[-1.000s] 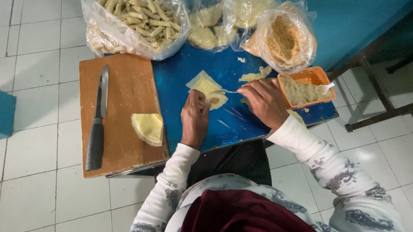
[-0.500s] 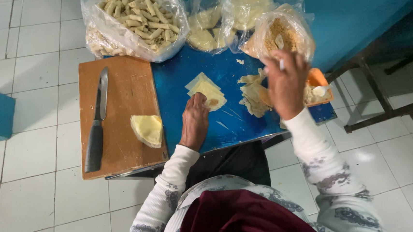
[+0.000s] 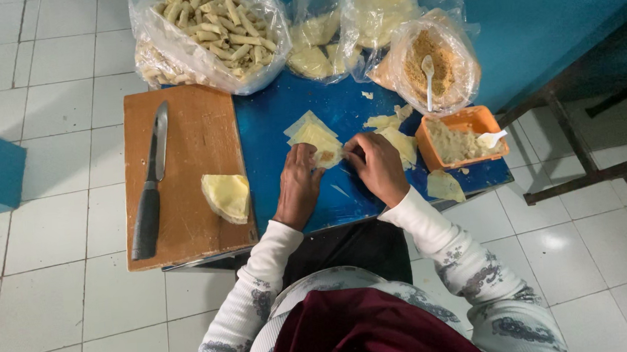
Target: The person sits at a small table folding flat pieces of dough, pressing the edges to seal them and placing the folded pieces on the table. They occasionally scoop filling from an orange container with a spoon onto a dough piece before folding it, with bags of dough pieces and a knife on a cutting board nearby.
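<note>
The pastry wrapper [image 3: 317, 140] lies flat on the blue worktop [image 3: 273, 120] with a spot of filling, between both hands. The left hand [image 3: 298, 184] presses its near edge, fingers together; the right hand [image 3: 377, 165] pinches its corner. Folding snugly over the filling should keep it sealed. White floor tiles [image 3: 57, 289] surround the worktop; a knife [image 3: 149, 187] rests on the cutting board [image 3: 193, 140].

knife [image 3: 150, 181] 1 | cutting board [image 3: 193, 140] 1 | plastic bags [image 3: 208, 36] 4 | orange tub [image 3: 471, 122] 1
</note>
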`<state>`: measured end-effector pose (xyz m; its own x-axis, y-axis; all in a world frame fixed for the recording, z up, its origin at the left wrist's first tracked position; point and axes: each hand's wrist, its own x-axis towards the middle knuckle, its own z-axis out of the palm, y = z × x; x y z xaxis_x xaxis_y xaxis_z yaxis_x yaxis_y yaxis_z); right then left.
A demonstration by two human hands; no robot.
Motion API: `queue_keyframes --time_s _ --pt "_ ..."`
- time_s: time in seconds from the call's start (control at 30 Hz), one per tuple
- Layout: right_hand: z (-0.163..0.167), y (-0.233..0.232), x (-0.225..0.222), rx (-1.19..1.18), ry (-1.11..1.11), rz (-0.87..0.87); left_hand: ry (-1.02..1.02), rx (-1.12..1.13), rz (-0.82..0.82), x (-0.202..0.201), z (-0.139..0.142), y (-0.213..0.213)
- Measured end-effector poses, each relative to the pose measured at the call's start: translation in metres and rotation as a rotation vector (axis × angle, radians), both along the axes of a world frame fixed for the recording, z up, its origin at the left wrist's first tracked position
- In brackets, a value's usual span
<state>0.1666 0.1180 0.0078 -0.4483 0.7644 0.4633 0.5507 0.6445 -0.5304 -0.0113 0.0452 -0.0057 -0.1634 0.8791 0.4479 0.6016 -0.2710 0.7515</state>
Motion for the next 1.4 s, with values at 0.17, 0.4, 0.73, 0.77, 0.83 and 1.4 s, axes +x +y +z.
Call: queue_keyframes --time_s 0.17,0.4,0.73,0.77,0.83,1.4 --pt "-0.003 -0.003 -0.002 0.147 0.026 0.034 0.012 -0.004 -0.004 0.0 0.0 0.001" --pt "-0.005 -0.005 -0.007 0.037 0.109 0.042 0.041 -0.006 0.004 0.0 0.001 0.001" --pt "-0.002 -0.003 -0.005 0.109 -0.041 -0.024 0.051 -0.016 0.001 0.001 0.0 0.0" --pt "-0.002 -0.003 -0.006 0.079 -0.033 -0.028 0.046 -0.026 0.0 0.001 0.0 0.0" --pt "-0.003 -0.003 -0.006 0.023 -0.015 -0.039 0.038 -0.027 -0.001 0.0 0.0 0.001" --pt "-0.002 0.004 -0.006 0.058 0.012 0.219 0.089 0.027 -0.028 -0.002 -0.004 0.002"
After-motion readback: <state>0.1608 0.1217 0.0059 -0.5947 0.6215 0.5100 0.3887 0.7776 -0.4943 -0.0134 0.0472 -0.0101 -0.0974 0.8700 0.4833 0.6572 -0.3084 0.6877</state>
